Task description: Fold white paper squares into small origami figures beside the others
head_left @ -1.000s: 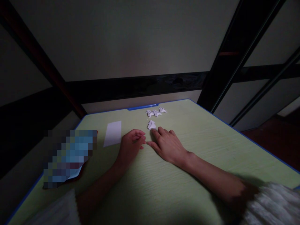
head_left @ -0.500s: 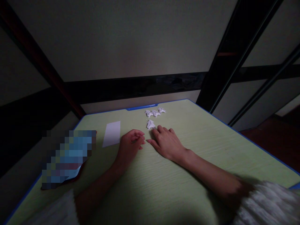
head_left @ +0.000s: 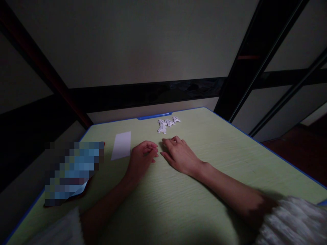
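Note:
A small white origami frog lies just beyond my right hand's fingertips. It sits close against a short row of similar origami frogs near the table's far edge; whether they touch is hard to make out. My right hand rests palm down on the table, fingers apart and slightly bent, with a gap between them and the nearest frog. Left of it, my left hand lies on its side with loosely curled fingers and nothing visible in them. A white sheet of paper lies flat just left of that hand.
The light green table has a blue rim and a blue handle at its far edge. At the left lies a flat, blurred-out object with a dark red edge. Light cabinet panels with black bands stand behind.
The nearest origami frog has moved forward, up to the others. My right hand's fingers have come away from it and shifted slightly left. My left hand has not moved.

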Demonstrator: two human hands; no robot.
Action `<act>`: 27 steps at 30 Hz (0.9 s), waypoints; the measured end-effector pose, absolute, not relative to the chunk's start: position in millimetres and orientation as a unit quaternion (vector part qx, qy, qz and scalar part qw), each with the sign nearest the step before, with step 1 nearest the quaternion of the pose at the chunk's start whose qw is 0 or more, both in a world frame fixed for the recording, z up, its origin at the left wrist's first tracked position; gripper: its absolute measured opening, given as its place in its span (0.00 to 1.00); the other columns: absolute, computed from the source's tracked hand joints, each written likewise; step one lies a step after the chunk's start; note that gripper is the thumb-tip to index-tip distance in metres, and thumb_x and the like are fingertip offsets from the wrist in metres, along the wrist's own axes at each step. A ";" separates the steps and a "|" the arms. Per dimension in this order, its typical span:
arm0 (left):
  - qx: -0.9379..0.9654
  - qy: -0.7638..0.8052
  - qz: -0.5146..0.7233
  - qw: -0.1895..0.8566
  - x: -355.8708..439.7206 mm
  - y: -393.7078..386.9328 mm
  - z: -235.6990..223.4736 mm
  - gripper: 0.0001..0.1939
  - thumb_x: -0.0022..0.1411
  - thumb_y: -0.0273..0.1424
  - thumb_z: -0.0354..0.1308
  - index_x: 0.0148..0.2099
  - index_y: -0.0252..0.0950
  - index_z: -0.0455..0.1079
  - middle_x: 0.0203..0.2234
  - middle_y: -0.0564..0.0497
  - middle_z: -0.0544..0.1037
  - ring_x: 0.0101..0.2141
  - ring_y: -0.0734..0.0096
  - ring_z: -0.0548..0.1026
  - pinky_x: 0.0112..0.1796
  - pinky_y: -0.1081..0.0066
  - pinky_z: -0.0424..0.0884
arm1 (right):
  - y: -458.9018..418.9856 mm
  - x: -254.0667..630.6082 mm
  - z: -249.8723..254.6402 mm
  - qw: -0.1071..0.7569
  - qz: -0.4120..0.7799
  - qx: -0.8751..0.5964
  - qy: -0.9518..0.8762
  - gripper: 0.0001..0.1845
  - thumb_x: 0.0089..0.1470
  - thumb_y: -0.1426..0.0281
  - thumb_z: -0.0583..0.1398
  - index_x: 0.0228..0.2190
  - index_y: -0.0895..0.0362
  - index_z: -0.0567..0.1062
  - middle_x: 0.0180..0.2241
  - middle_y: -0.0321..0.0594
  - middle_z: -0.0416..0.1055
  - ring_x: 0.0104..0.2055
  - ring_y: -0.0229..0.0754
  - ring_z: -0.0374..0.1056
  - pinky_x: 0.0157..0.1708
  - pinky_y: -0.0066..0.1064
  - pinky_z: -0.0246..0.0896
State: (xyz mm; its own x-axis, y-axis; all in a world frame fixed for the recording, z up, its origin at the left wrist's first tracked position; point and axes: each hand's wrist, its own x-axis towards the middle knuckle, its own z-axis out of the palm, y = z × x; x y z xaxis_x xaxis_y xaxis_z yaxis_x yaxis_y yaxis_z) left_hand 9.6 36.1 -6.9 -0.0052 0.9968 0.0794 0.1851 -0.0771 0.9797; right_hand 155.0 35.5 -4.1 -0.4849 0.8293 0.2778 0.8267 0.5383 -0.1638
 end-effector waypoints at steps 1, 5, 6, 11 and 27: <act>0.560 0.528 0.473 0.428 9.7 36.1 -6.9 0.05 0.43 0.27 0.55 0.27 0.33 0.64 0.16 0.57 0.68 0.19 0.78 0.69 0.17 0.80 0.64 | 35.9 155.0 -4.1 0.162 0.005 -0.479 -0.863 0.15 0.53 0.66 0.49 0.41 0.61 0.63 0.38 0.47 0.67 0.42 0.49 0.55 0.36 0.37 0.52; 0.566 0.535 0.461 0.426 10.8 36.2 -6.1 0.04 0.43 0.27 0.54 0.26 0.33 0.64 0.15 0.57 0.68 0.19 0.78 0.68 0.16 0.81 0.63 | 37.0 155.3 -4.1 0.161 -0.002 -0.474 -0.866 0.15 0.53 0.66 0.49 0.40 0.61 0.65 0.40 0.48 0.66 0.42 0.48 0.55 0.36 0.37 0.52; 0.569 0.536 0.457 0.425 10.9 36.3 -5.9 0.04 0.43 0.27 0.54 0.26 0.33 0.64 0.15 0.57 0.68 0.19 0.78 0.68 0.17 0.81 0.63 | 37.1 155.4 -4.2 0.161 -0.003 -0.473 -0.866 0.15 0.53 0.66 0.49 0.39 0.61 0.65 0.41 0.47 0.66 0.42 0.48 0.55 0.36 0.37 0.52; 0.590 0.537 0.437 0.416 10.3 37.3 -6.8 0.03 0.44 0.27 0.53 0.26 0.33 0.64 0.15 0.57 0.68 0.19 0.77 0.69 0.17 0.79 0.64 | 37.7 155.6 -4.5 0.161 -0.007 -0.468 -0.869 0.14 0.53 0.66 0.49 0.38 0.61 0.66 0.41 0.47 0.66 0.42 0.48 0.55 0.37 0.37 0.52; 0.761 0.618 0.194 0.036 -52.5 44.0 5.0 0.13 0.48 0.32 0.52 0.38 0.32 0.68 0.43 0.41 0.71 0.45 0.59 0.67 0.45 0.60 0.62 | 37.3 160.7 -3.1 0.161 -0.001 -0.454 -0.877 0.13 0.54 0.67 0.48 0.37 0.60 0.65 0.39 0.46 0.65 0.41 0.46 0.56 0.36 0.36 0.52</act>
State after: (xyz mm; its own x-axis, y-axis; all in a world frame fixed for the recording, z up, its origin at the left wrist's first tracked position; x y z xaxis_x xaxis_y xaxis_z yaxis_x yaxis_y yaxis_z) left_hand -52.5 44.0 5.0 0.1609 0.9545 0.2510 0.9264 -0.2337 0.2952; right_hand 160.7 37.3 -3.1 -0.5368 0.7951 0.2822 0.7957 0.5883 -0.1441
